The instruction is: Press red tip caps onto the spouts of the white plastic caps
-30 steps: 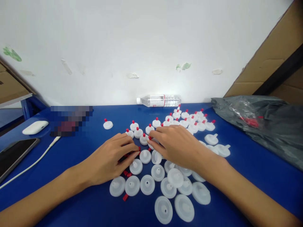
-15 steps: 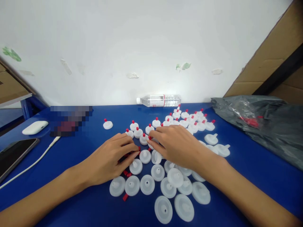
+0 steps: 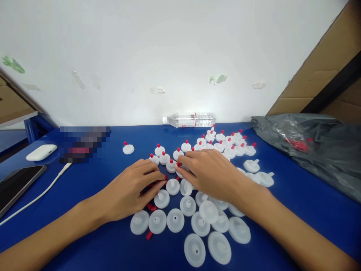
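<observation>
My left hand (image 3: 142,184) is closed in a pinch, a small red cap (image 3: 166,177) showing at its fingertips. Further right, my right hand (image 3: 204,167) pinches the red tip (image 3: 178,164) of a white nozzle lid, most of which its fingers hide. Bare translucent white nozzle lids (image 3: 175,220) lie spread between and in front of the hands. Behind them stand several white lids with red caps (image 3: 186,146) on their nozzles. Loose red caps (image 3: 149,235) lie near and partly under my left hand.
A clear plastic bottle (image 3: 188,120) lies against the white wall. Grey plastic sheeting (image 3: 318,150) with a clear bag of red pieces (image 3: 299,144) covers the right side. At left are a phone (image 3: 19,188), a white case (image 3: 41,152) and a white cable (image 3: 42,194).
</observation>
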Demonstrator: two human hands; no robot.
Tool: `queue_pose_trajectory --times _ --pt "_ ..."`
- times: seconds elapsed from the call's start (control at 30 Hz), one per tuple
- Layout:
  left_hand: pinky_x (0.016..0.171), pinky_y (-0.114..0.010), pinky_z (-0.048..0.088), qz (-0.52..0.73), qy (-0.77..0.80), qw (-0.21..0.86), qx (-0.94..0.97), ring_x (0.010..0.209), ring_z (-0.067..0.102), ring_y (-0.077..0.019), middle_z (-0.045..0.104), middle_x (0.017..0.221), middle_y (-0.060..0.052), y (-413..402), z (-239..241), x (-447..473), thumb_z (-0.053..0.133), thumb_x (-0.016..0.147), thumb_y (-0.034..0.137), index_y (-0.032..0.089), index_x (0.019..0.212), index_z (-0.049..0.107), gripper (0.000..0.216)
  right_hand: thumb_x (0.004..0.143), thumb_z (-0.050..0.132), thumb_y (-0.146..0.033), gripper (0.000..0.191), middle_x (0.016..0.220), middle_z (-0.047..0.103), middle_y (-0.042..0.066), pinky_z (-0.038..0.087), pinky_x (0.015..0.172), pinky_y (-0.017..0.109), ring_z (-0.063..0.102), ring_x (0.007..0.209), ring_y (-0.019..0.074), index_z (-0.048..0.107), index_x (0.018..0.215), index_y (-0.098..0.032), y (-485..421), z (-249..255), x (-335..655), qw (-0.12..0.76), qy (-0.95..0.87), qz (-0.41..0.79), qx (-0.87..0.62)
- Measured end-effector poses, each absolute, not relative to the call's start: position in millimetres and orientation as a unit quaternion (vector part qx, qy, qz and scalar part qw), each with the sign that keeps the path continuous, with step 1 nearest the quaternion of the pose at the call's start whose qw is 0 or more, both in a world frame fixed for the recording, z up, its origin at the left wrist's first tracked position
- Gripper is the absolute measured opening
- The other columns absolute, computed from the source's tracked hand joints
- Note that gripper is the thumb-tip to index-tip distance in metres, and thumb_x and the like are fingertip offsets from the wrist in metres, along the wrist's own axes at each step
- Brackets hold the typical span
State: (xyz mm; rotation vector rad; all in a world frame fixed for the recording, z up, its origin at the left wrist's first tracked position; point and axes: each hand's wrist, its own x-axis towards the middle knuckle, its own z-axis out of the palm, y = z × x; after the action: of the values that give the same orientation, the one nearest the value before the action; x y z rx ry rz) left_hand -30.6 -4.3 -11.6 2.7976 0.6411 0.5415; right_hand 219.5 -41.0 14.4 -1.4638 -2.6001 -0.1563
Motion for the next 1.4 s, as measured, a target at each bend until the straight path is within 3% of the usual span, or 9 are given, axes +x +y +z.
queue_pose_trajectory --times 1.4 --pt "0.082 -0.038 0.044 0.164 0.224 0.090 0.957 0.089 0.060 -0.0189 0.068 0.099 -0.002 -6.5 -10.4 -32.3 0.048 0.112 0.023 0.023 0.109 0.067 0.020 0.113 0.049 -0.035 0.029 0.080 0.067 0.001 0.022 0.058 0.032 0.055 0.065 0.0170 0.065 0.094 -0.019 -40.5 14.9 220.0 0.073 -0.869 -0.052 -0.486"
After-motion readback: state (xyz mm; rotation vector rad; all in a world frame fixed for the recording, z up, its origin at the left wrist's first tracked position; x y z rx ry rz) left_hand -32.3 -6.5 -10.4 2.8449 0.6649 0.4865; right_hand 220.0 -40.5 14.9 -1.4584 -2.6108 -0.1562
